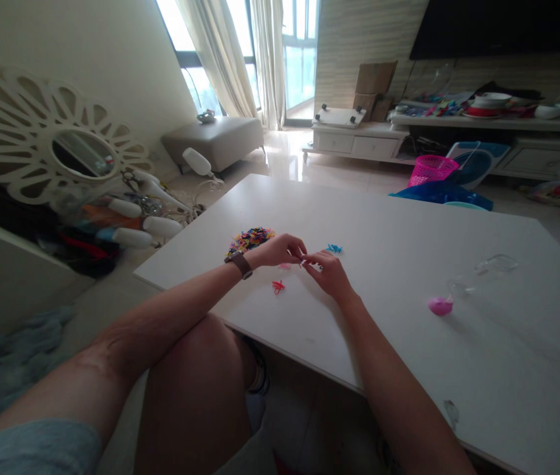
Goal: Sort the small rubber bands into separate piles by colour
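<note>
My left hand [285, 249], with a watch [240, 263] on its wrist, is closed in a pinch over the table. Its fingertips meet those of my right hand [328, 269], also pinched. A tiny dark and reddish bit shows between them, too small to name. Beside the left wrist lies a pile of small multicoloured loop-like pieces [252, 239]. A little red cluster [278, 286] sits nearer me, and a blue cluster [334, 249] beyond my right hand. Some pink pieces [285, 266] are partly hidden below my left hand.
The white table [388, 264] spreads before me. On its right are a pink rounded object [440, 305] and clear plastic pieces [497, 264]. Past the far edge stand a pink basket [431, 170] and blue items. A lamp with white shades [161, 226] stands left.
</note>
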`<state>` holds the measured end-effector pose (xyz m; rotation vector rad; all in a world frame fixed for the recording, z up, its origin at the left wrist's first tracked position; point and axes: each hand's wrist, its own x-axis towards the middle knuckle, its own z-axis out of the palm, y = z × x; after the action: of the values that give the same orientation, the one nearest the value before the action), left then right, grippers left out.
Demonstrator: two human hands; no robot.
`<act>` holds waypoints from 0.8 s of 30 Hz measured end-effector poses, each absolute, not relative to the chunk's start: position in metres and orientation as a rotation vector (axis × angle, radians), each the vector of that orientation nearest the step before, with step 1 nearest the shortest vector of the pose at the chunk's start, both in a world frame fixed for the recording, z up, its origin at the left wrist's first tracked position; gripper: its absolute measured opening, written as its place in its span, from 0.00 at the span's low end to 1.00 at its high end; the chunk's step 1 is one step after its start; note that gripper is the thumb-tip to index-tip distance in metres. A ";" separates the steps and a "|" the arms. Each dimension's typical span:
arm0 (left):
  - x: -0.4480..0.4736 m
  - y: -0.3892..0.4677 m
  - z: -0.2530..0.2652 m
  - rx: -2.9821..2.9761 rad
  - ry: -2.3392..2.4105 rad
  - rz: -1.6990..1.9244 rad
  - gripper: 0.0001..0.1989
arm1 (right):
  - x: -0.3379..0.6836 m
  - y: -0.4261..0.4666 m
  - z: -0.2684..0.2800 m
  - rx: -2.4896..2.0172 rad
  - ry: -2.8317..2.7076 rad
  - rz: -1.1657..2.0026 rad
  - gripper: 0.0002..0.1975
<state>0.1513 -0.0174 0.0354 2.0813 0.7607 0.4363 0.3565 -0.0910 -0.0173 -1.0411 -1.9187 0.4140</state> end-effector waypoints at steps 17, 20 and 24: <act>0.160 -0.013 0.036 2.067 0.872 0.434 0.15 | 0.383 -0.081 -0.023 -1.447 -1.406 0.234 0.06; 0.158 -0.012 0.036 2.067 0.873 0.434 0.14 | 0.393 -0.075 -0.032 -1.535 -1.339 0.216 0.08; 0.152 -0.011 0.033 2.090 0.874 0.431 0.14 | 0.395 -0.069 -0.043 -1.580 -1.377 0.170 0.11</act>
<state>0.1520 -0.0110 0.0332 2.0897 0.8736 0.4309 0.3950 -0.0688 -0.0427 -1.5799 -1.3771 0.1695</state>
